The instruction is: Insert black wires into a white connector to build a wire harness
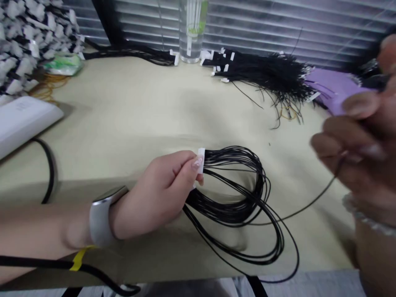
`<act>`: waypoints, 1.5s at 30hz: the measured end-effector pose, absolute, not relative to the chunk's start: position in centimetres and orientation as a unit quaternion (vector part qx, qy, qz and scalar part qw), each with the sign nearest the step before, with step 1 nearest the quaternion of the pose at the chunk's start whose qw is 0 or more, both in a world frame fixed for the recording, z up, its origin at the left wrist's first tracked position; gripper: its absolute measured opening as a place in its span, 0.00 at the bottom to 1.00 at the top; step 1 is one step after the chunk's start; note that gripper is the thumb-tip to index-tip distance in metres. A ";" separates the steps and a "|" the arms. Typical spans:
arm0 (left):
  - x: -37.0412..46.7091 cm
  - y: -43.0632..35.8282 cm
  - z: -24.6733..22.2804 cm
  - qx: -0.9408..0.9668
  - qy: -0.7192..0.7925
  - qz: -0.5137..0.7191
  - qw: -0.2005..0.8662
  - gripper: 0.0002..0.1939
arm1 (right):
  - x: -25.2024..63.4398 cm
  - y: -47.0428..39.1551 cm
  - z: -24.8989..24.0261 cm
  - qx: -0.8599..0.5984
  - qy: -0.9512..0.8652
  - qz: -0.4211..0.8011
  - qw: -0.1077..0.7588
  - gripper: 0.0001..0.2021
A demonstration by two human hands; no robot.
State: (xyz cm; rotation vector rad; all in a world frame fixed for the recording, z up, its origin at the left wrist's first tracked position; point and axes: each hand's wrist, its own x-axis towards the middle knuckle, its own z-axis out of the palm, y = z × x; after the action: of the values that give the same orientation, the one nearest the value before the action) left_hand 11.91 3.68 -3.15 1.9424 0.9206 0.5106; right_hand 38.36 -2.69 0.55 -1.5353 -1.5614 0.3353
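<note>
My left hand (167,185) is closed around a white connector (201,160), thumb on its face. From it a bundle of thin black wires (247,206) loops out to the right and curves back under the hand, where a bit of a second white piece shows. Raised at the right edge, my right hand (361,136) is slightly blurred. Its thumb and finger pinch the end of one thin black wire (312,206), which runs back to the looped bundle.
Behind lie black wire bundles (262,72) with white connectors, a purple item (334,88) and a clear bottle (190,37). A white box (26,119) and a heap of white-ended cables (34,37) sit at left. A thick black cable (49,169) crosses the table's left side.
</note>
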 end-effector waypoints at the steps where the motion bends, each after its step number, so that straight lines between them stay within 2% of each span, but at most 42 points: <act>1: 11.9 3.7 -3.1 0.792 0.365 0.210 0.442 0.18 | 36.6 -3.1 0.5 -0.614 -0.569 0.205 0.507 0.19; 2: 11.9 3.6 -3.2 0.796 0.360 0.213 0.437 0.18 | 34.9 -3.5 0.4 -0.612 -0.550 0.256 0.507 0.19; 3: 11.9 3.6 -3.2 0.799 0.356 0.215 0.435 0.18 | 33.4 -3.8 0.2 -0.606 -0.566 0.279 0.484 0.13; 5: 11.8 3.5 -3.3 0.803 0.348 0.216 0.432 0.18 | 31.3 -4.2 -0.2 -0.599 -0.639 0.252 0.411 0.04; 6: 11.8 3.5 -3.3 0.806 0.344 0.216 0.431 0.17 | 30.7 -4.2 -0.4 -0.591 -0.675 0.231 0.376 0.02; 8: 11.8 3.4 -3.4 0.811 0.339 0.211 0.428 0.17 | 30.2 -4.2 -0.7 -0.575 -0.717 0.203 0.338 0.04; 12: 11.9 3.3 -3.4 0.818 0.325 0.204 0.429 0.17 | 29.9 -4.0 -1.4 -0.585 -0.698 0.185 0.368 0.08; 16: 11.9 3.2 -3.3 0.822 0.313 0.200 0.431 0.17 | 29.4 -4.2 -1.9 -0.607 -0.655 0.203 0.402 0.07; 21: 11.7 3.1 -3.2 0.825 0.306 0.192 0.435 0.16 | 29.2 -4.4 -2.1 -0.608 -0.654 0.221 0.392 0.07; 27: 11.7 3.0 -3.2 0.830 0.304 0.179 0.432 0.17 | 29.5 -4.5 -2.1 -0.586 -0.648 0.251 0.417 0.07; 35: 11.9 3.0 -3.4 0.833 0.301 0.165 0.433 0.16 | 28.7 -4.2 -2.5 -0.599 -0.669 0.182 0.400 0.07; 39: 11.8 3.2 -3.4 0.825 0.300 0.157 0.452 0.17 | 28.5 -3.8 -2.2 -0.587 -0.678 0.201 0.394 0.05; 42: 11.7 3.2 -3.3 0.823 0.289 0.156 0.463 0.17 | 29.2 -3.6 -1.6 -0.540 -0.700 0.198 0.423 0.05; 44: 11.7 3.2 -3.1 0.828 0.287 0.155 0.456 0.18 | 29.9 -3.6 -1.2 -0.486 -0.738 0.157 0.441 0.10; 45: 11.7 3.1 -3.0 0.831 0.292 0.157 0.447 0.18 | 30.1 -3.7 -1.1 -0.464 -0.760 0.135 0.434 0.16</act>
State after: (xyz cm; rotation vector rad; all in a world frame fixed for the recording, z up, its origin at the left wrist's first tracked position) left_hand 11.73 3.06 -3.05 2.0583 0.7224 0.3889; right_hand 30.14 -3.65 -1.14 -1.1555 -1.8933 0.3364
